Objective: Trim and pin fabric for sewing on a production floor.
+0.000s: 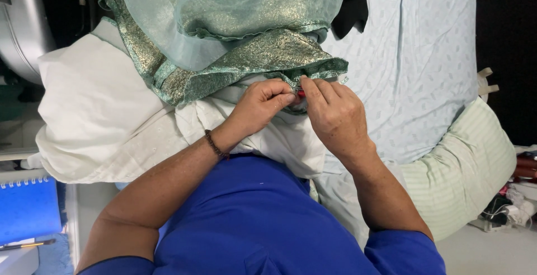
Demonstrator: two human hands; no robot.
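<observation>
A shimmery green and gold fabric (240,57) with a sheer pale green layer lies over a heap of white cloth (106,118). My left hand (260,107) and my right hand (333,115) meet at the fabric's folded edge. Both pinch that edge between fingers and thumbs. A small red thing (301,93) shows between the fingertips; I cannot tell what it is. A beaded bracelet (216,145) circles my left wrist. My blue shirt fills the bottom of the view.
A pale blue patterned sheet (414,57) covers the bed at right, with a green striped pillow (464,169) below it. A blue spiral notebook (28,208) and a pencil (28,245) lie at lower left. Dark cloth (351,9) hangs at top.
</observation>
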